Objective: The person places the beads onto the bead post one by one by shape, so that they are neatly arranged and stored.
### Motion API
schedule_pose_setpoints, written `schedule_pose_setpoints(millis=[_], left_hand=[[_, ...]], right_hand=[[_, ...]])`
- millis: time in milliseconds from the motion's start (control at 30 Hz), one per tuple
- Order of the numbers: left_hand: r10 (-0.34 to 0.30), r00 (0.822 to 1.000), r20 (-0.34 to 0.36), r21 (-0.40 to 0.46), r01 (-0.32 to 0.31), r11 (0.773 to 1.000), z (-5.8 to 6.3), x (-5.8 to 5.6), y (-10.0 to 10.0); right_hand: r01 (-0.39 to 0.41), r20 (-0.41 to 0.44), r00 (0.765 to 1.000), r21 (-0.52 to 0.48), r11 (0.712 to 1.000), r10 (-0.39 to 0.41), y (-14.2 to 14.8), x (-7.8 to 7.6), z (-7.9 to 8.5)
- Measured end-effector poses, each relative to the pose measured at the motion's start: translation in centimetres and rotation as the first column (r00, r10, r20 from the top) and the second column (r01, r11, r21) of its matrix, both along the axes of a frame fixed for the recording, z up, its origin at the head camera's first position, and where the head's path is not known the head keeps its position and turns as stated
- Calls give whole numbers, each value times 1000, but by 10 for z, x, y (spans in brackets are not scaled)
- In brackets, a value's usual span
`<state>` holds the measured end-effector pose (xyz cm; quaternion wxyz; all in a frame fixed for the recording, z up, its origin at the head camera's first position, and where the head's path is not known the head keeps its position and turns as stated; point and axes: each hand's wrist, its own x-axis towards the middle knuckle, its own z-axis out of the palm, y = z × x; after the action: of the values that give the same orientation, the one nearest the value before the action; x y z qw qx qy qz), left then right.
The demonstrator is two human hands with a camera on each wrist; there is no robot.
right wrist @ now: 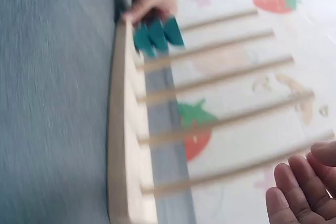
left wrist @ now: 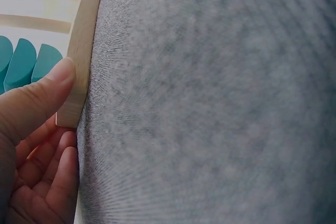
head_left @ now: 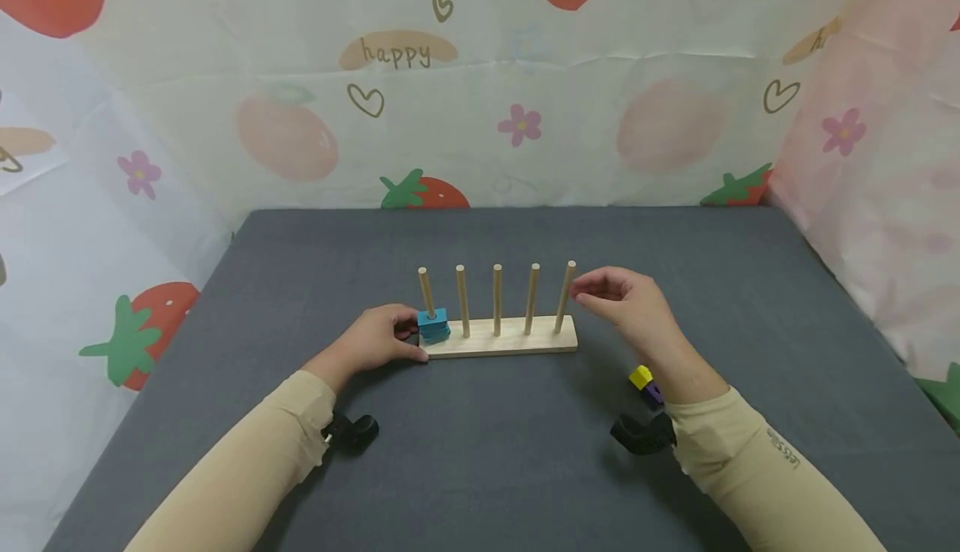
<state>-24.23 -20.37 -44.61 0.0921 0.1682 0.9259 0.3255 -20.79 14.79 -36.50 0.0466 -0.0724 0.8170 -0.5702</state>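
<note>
A pale wooden peg board (head_left: 502, 345) with several upright pegs stands on the dark grey cloth. Stacked teal-blue blocks (head_left: 432, 326) sit round the base of its leftmost peg. My left hand (head_left: 375, 337) holds the board's left end, its thumb (left wrist: 44, 95) on the edge and the other fingers around the end. Beside the top of the rightmost peg (head_left: 565, 300) is my right hand (head_left: 630, 302), fingers loosely bent with nothing between them. In the right wrist view its fingertips (right wrist: 283, 174) are close to that peg; whether they touch it I cannot tell.
A small yellow and purple piece (head_left: 647, 385) lies on the cloth under the right wrist, partly hidden by it. Black wrist mounts (head_left: 643, 435) hang below both sleeves. Fabric printed with strawberries (head_left: 442, 193) forms walls at the back and sides of the table.
</note>
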Motion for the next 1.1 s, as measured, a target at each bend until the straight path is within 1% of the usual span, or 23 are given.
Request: schedule_pose_setpoints(millis=[200, 267, 367, 433, 600, 733, 867, 1000, 1100], left_hand=[[5, 1000, 16, -19, -5, 1000, 0, 0, 2], [4, 1000, 14, -24, -3, 1000, 0, 0, 1], [1, 1000, 8, -29, -1, 1000, 0, 0, 1], [2, 1000, 9, -27, -2, 1000, 0, 0, 1], [6, 1000, 13, -30, -6, 1000, 0, 0, 0], [12, 1000, 16, -36, -12, 999, 0, -1, 0], [18, 1000, 26, -34, -17, 999, 1, -1, 0], [22, 999, 34, -30, -21, 999, 2, -1, 0], [22, 999, 40, -33, -21, 999, 2, -1, 0]], right_hand=[[32, 37, 999, 104, 994, -36, 41, -5, 4], [33, 39, 999, 124, 992, -38, 56, -6, 3], [14, 27, 999, 162, 987, -18, 77, -5, 0], [-13, 26, 1000, 191, 981, 8, 89, -5, -3], [-118, 93, 991, 284, 951, 95, 111, -2, -13], [-218, 168, 971, 303, 928, 173, 121, 2, -19], [-303, 226, 943, 284, 910, 243, 128, 3, -24], [-340, 261, 928, 303, 890, 266, 135, 0, -30], [-377, 276, 914, 305, 875, 297, 138, -1, -33]])
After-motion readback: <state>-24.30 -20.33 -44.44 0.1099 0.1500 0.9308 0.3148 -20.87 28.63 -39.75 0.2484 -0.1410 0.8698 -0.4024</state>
